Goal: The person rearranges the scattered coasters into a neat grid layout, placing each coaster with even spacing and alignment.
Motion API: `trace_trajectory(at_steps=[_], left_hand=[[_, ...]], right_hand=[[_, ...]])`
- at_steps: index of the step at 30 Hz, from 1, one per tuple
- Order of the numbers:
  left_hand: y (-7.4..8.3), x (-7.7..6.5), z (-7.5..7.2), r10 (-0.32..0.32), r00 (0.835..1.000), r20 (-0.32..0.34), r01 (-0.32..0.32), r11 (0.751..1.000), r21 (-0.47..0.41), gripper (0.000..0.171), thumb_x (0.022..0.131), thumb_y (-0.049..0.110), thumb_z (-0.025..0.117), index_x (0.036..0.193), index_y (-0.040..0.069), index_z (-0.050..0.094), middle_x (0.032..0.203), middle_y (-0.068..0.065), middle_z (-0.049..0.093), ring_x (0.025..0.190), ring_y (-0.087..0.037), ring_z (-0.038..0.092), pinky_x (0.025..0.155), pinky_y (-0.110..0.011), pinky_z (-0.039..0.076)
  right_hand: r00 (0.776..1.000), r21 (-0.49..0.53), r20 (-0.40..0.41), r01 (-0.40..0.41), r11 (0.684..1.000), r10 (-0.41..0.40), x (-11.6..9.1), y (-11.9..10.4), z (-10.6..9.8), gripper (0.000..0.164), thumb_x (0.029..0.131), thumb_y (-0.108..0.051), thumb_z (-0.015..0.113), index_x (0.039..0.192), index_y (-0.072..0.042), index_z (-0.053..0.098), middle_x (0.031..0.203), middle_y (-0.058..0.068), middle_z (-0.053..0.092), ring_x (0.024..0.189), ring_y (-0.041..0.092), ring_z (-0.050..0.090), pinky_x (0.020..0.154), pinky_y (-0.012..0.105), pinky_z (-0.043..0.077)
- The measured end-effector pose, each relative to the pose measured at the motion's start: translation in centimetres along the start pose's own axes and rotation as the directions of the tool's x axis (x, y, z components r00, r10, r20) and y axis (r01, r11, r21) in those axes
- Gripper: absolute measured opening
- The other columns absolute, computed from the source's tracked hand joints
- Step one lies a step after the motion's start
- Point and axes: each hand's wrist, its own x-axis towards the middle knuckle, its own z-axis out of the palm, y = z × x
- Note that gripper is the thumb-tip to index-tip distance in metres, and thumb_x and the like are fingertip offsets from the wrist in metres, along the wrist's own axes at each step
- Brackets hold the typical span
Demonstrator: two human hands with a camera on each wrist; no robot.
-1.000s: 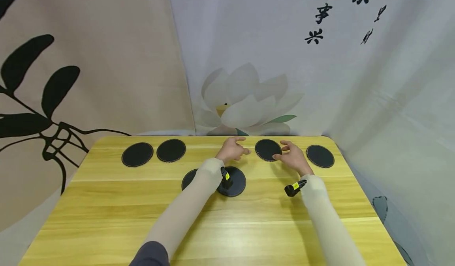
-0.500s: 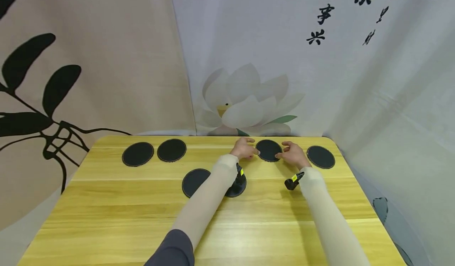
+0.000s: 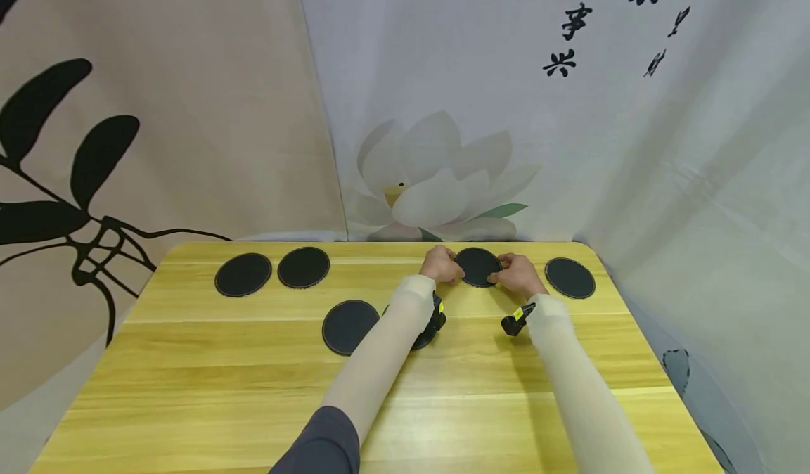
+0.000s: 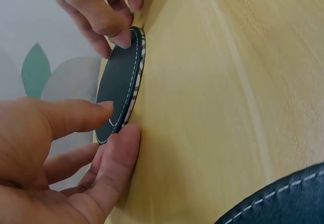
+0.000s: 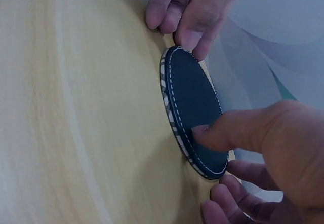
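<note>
A pale cloth (image 3: 190, 108) hangs behind the held disc, printed with leaves, a flower and dark characters. Below it spreads the yellow wood-grain desk (image 3: 190, 404), with the held disc near its far edge. Two light sleeves reach toward the held disc, the left sleeve (image 3: 386, 347) from its near left and the right sleeve (image 3: 582, 382) from its near right. The flower print (image 3: 443, 178) is behind the held disc and a little to its left.

The held disc (image 3: 477, 266) is round and black, between the two hands; whether it lies flat or is slightly raised, I cannot tell. Five similar discs lie around it: the right disc (image 3: 569, 278) beyond the right hand, two far-left discs (image 3: 304, 267) well to its left, and two nearer discs (image 3: 351, 327) toward the person and left of it, one partly covered by the left arm.

The left hand (image 3: 442, 266) pinches the left side of the held disc, thumb over the face and fingers at the rim. The right hand (image 3: 517, 275) pinches its right side the same way.

Small black wrist devices (image 3: 515, 324) sit nearer the person than the held disc. White stitching rings its face, and a checked band (image 5: 171, 111) runs along its edge.
</note>
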Motion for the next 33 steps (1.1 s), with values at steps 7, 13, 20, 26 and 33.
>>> trace_trajectory(at_steps=[7,13,20,26,33], left_hand=[[-0.1,0.3,0.3,-0.002,0.999,-0.044,0.003,1.000,0.026,0.055,0.086,-0.004,0.072,0.139,0.003,0.062,0.139,-0.014,0.064,0.069,-0.014,0.062,0.064,-0.028,0.058],[-0.2,0.3,0.4,0.009,0.996,-0.087,-0.003,0.997,0.072,0.051,0.084,-0.006,0.072,0.133,0.004,0.065,0.130,-0.014,0.067,0.075,-0.017,0.063,0.057,-0.024,0.053],[-0.3,0.0,0.6,0.043,0.989,-0.142,-0.027,0.993,0.112,0.050,0.082,-0.004,0.069,0.130,0.008,0.065,0.127,-0.012,0.068,0.089,-0.022,0.059,0.070,-0.028,0.049],[-0.4,-0.6,0.9,0.070,0.982,-0.177,-0.053,0.994,0.098,0.047,0.084,-0.004,0.068,0.130,0.008,0.064,0.127,-0.014,0.066,0.094,-0.023,0.054,0.077,-0.031,0.046],[-0.4,-0.9,1.1,0.067,0.976,-0.209,-0.065,0.998,0.015,0.045,0.083,-0.005,0.073,0.125,0.009,0.066,0.125,-0.018,0.063,0.079,-0.019,0.050,0.066,-0.028,0.044]], right_hand=[[1.000,0.007,0.010,0.004,1.000,-0.004,0.0,0.1,0.1,0.066,0.095,-0.018,0.069,0.151,0.004,0.043,0.149,0.031,0.046,0.133,0.046,0.050,0.110,0.055,0.046],[1.000,0.065,-0.015,-0.009,0.998,0.010,0.0,0.0,0.3,0.068,0.092,-0.015,0.073,0.150,0.002,0.043,0.146,0.028,0.048,0.130,0.044,0.051,0.110,0.054,0.045],[0.999,0.127,-0.038,-0.024,0.992,0.029,0.0,0.3,0.7,0.071,0.091,-0.014,0.074,0.151,0.000,0.040,0.146,0.028,0.047,0.130,0.045,0.051,0.108,0.054,0.046],[0.997,0.187,-0.070,-0.029,0.982,0.042,0.0,0.6,0.9,0.067,0.092,-0.016,0.074,0.150,-0.002,0.042,0.145,0.025,0.049,0.130,0.042,0.052,0.106,0.051,0.049],[0.992,0.221,-0.123,0.000,0.975,0.028,-0.7,0.7,0.8,0.057,0.094,-0.016,0.073,0.144,-0.002,0.050,0.139,0.024,0.055,0.123,0.040,0.057,0.097,0.046,0.054]])
